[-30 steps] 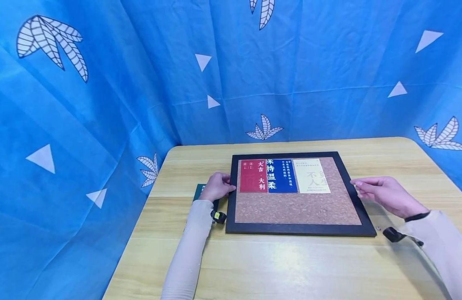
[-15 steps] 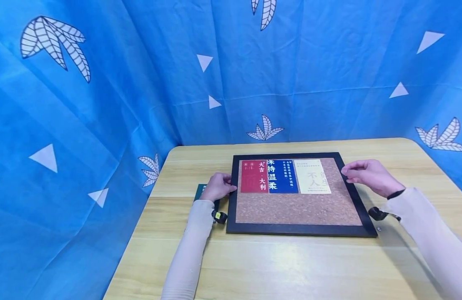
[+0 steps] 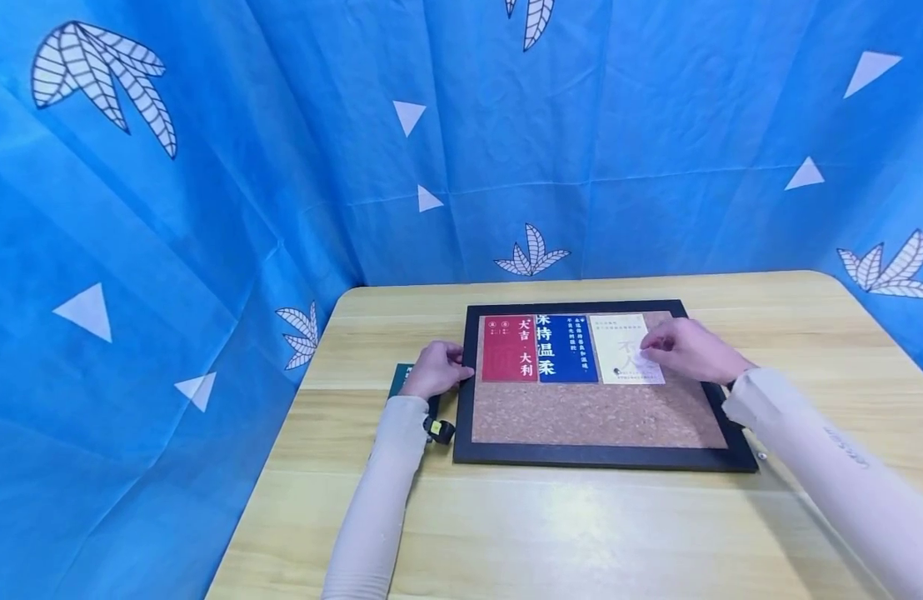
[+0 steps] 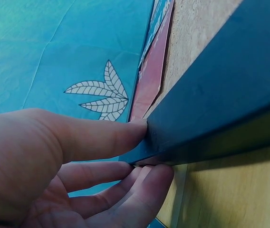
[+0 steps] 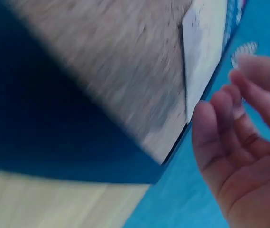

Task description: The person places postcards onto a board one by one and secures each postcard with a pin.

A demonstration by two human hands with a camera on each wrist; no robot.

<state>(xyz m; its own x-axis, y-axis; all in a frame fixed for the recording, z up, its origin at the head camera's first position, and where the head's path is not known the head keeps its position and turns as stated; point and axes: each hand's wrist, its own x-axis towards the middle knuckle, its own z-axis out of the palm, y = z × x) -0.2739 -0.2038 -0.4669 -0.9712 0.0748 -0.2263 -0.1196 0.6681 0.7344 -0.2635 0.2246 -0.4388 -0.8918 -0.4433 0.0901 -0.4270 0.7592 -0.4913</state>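
Action shifts to the yellow card (image 3: 613, 346), centre-right: right hand (image 3: 692, 350) swings over, its grip unclear, left hand (image 3: 434, 370) pinching the framed board (image 3: 592, 417)

The right hand (image 5: 249, 164) is at the right, with bent fingers pointing up and left. In the picture they are just beside a pale card (image 5: 204, 42), near the top. The card lies on a blurry brown board (image 5: 120, 66) with a wide dark frame (image 5: 35, 109) at the left. Light wood (image 5: 54, 204) is at lower left. Blue cloth (image 5: 182, 199) is at bottom middle.
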